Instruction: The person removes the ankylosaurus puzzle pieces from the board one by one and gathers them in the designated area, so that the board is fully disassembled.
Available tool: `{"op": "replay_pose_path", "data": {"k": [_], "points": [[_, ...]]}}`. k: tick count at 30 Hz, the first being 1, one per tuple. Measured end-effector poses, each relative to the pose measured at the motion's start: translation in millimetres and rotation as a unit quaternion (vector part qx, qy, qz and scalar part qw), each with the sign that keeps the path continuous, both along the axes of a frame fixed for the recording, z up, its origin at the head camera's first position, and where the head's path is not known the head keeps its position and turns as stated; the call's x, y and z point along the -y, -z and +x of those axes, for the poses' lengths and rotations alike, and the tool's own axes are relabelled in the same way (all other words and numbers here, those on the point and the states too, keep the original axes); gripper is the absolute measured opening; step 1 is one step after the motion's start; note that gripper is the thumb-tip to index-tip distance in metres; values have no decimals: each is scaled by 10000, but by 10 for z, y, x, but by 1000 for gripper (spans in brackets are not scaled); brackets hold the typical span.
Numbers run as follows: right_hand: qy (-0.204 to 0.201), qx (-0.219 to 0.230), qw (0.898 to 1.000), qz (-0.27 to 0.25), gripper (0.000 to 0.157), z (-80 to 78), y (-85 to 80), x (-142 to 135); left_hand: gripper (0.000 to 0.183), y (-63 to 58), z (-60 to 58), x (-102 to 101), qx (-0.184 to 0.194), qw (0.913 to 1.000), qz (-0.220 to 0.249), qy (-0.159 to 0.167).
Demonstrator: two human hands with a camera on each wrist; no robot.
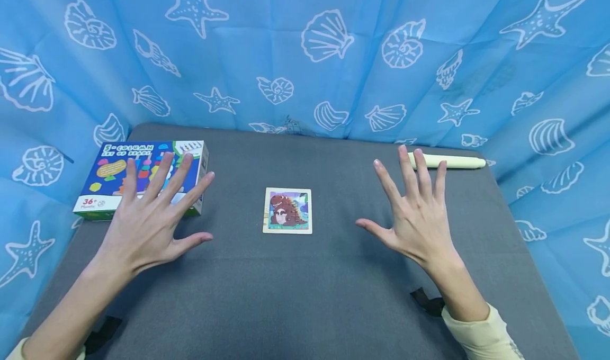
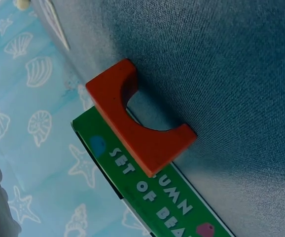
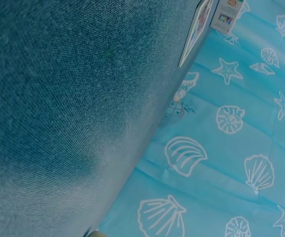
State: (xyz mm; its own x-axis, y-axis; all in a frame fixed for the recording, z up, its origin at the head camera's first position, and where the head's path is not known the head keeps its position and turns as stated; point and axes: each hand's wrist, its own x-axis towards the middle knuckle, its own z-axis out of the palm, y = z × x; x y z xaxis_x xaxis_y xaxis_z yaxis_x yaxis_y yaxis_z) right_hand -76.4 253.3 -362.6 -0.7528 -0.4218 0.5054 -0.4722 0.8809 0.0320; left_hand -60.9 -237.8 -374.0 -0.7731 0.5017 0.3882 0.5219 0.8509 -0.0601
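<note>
Both hands hover over the grey table with fingers spread and nothing in them. In the head view my left hand [image 1: 149, 214] is in front of a blue bead-set box [image 1: 95, 188], covering part of it. An orange-red block with a curved cut-out [image 2: 140, 143] appears beside the green side of this box in the left wrist view; the left hand hides it from the head camera. Between the hands lies a small square dinosaur puzzle [image 1: 287, 210] in a pale frame, touched by neither. My right hand [image 1: 421, 219] is nearest a pale yellow stick-like object [image 1: 455, 162].
A grey cloth covers the table [image 1: 286, 296]. Behind it and along both sides hangs a blue curtain [image 1: 286, 47] with white shell and starfish prints. Black straps [image 1: 426, 302] show near both wrists.
</note>
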Motion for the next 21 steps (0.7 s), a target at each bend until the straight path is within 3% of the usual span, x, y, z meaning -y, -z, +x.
{"op": "replay_pose_path", "data": {"k": [11, 21], "points": [[-158, 58, 9997, -158, 100, -35, 4, 86, 98, -23, -10, -65, -22, 10000, 74, 25], [-509, 175, 9981, -287, 97, -51, 17, 294, 98, -64, -25, -277, 267, 9996, 46, 50]]}}
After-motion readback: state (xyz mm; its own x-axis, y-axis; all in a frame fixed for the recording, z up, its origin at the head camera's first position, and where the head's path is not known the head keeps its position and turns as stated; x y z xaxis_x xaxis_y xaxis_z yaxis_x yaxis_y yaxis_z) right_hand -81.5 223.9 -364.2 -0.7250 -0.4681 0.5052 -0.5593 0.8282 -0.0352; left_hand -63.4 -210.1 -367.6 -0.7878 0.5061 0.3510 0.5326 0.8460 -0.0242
